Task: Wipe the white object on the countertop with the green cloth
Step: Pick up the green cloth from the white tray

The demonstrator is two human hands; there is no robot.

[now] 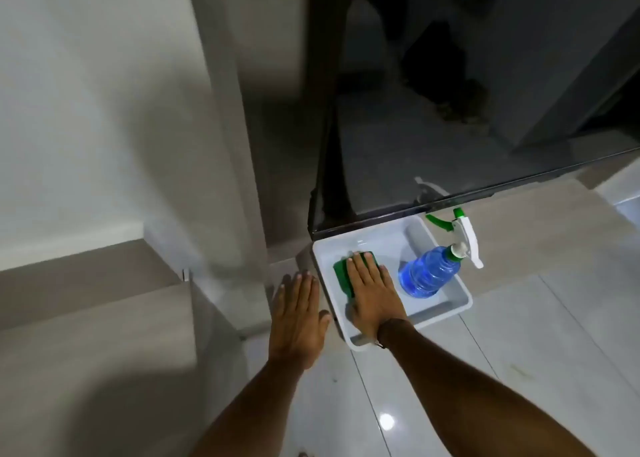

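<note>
A white rectangular tray [450, 313] lies on the pale tiled surface, partly under the edge of a dark glossy panel. My right hand [372, 297] presses flat on a green cloth [341, 273] inside the tray, at its left side, fingers spread over the cloth. Only the cloth's left and far edges show beyond the hand. My left hand [298, 318] rests flat, palm down, on the surface just left of the tray, with its thumb near the tray's rim and nothing in it.
A blue spray bottle [427, 271] with a white and green trigger head lies tilted in the tray's right side. The dark glossy panel [450, 110] overhangs the tray's far end. A grey wall corner [221, 179] and a step stand to the left.
</note>
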